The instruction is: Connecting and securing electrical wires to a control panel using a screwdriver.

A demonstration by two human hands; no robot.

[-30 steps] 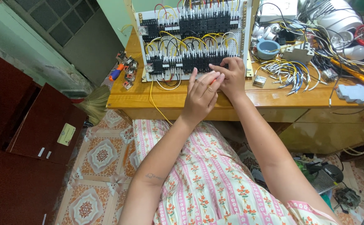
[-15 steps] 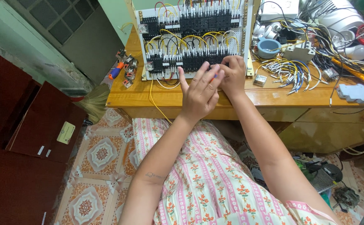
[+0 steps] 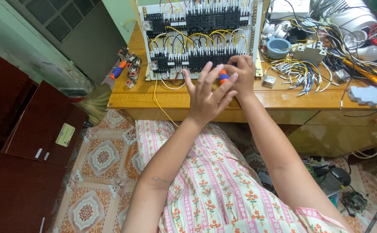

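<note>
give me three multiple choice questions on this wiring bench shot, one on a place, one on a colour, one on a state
1. Where does the wiring board stand?
A. on the wooden table
B. on the tiled floor
C. on the person's lap

2. What colours is the screwdriver handle between the hands?
A. green and white
B. orange and blue
C. all black

3. How is the left hand held?
A. clenched in a fist
B. flat on the floor
C. fingers spread, touching the handle

Answers:
1. A, the board leans upright on the wooden table.
2. B, an orange and blue tip shows beside the right hand.
3. C, its fingers fan out, the fingertips meeting the handle.
</note>
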